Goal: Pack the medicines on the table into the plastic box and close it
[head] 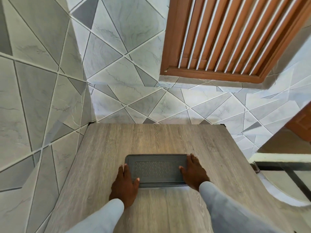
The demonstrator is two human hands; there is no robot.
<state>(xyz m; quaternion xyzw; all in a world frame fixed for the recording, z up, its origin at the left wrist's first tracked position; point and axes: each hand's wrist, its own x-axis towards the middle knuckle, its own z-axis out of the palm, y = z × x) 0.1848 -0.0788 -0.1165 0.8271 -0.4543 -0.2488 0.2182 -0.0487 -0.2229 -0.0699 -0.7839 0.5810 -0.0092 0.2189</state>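
Note:
A grey plastic box (156, 169) with its patterned lid on lies flat in the middle of the wooden table (151, 138). My left hand (125, 184) grips the box's left end, thumb on the lid and fingers down the side. My right hand (193, 172) grips the right end the same way, thumb resting on the lid. No medicines show on the table; the box's inside is hidden by the lid.
The table stands against a tiled wall (151, 105), with a brown slatted window (227, 39) above. To the right is a glass surface with a dark frame (282, 175) and a brown door (301, 123).

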